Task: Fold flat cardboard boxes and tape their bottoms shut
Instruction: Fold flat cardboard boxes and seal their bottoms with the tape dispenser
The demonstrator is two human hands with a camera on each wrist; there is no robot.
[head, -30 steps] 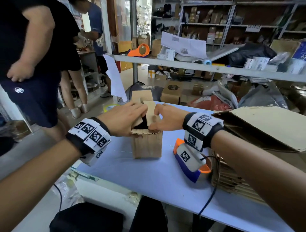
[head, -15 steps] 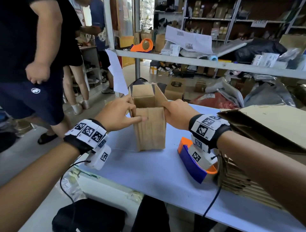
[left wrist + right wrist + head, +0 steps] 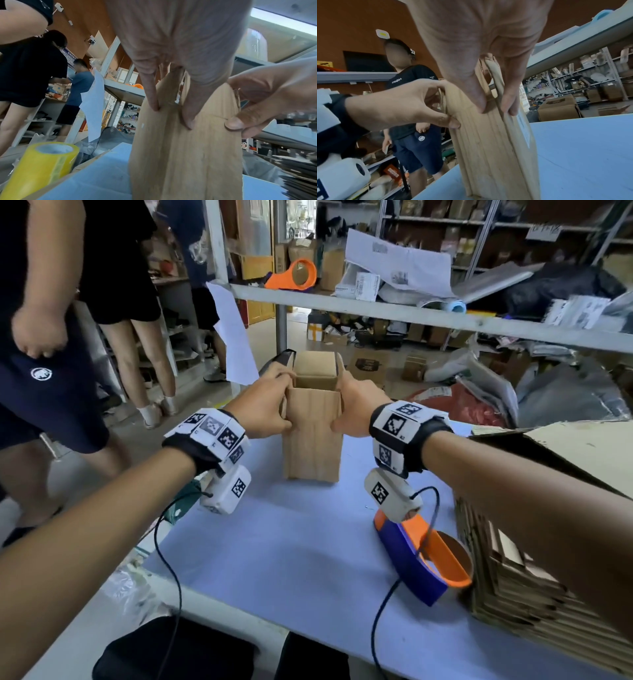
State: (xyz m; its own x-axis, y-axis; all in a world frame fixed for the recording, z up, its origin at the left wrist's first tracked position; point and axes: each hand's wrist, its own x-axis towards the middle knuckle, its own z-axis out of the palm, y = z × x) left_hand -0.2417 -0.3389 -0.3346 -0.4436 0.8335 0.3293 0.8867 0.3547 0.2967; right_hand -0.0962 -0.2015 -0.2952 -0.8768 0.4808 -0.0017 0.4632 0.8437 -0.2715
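A small brown cardboard box [image 3: 313, 440] stands upright on the blue table [image 3: 291, 542], its top flaps raised and its mouth open. My left hand [image 3: 269, 407] grips the box's upper left side, thumb on the front face and fingers on the side flap. My right hand [image 3: 358, 409] grips the upper right side the same way. The left wrist view shows the box [image 3: 185, 155] with my left hand's fingers [image 3: 151, 97] pressing its upper edge. In the right wrist view the right hand's fingers [image 3: 510, 102] pinch a side flap of the box [image 3: 496, 148].
An orange and blue tape dispenser [image 3: 421, 559] lies right of the box, beside a stack of flat cardboard [image 3: 520, 587]. A yellow tape roll [image 3: 42, 162] sits at the table's left edge. People stand at the left [image 3: 51, 337]. A shelf rail [image 3: 411, 316] crosses behind the table.
A second ago both hands pressed the flaps in over the box's top. The flaps have come up, and the hands have moved to grip the box's two sides.
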